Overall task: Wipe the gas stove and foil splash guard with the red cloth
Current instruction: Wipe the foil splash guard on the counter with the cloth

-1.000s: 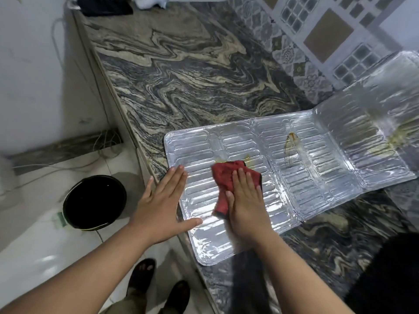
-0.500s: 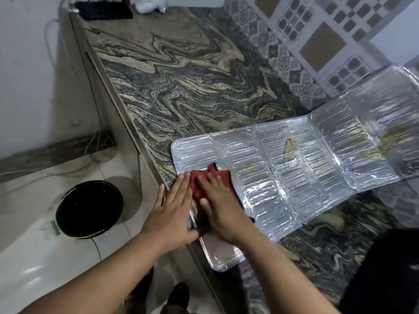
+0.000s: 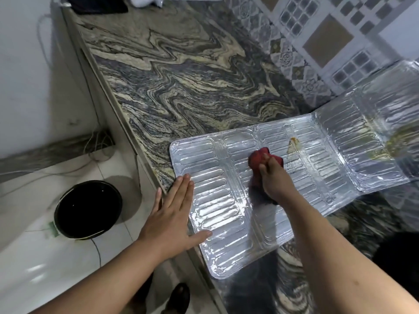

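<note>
Right hand presses red cloth onto foil splash guard

A home kitchen: a marble-patterned countertop meets patterned wall tiles; a black bucket sits on the floor beside the countertop.

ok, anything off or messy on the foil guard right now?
Yes. The foil splash guard lies flat on the counter, its near corner overhanging the edge. An orange-brown smear sits just past the red cloth, and yellowish grime soils the far right panel.
</note>
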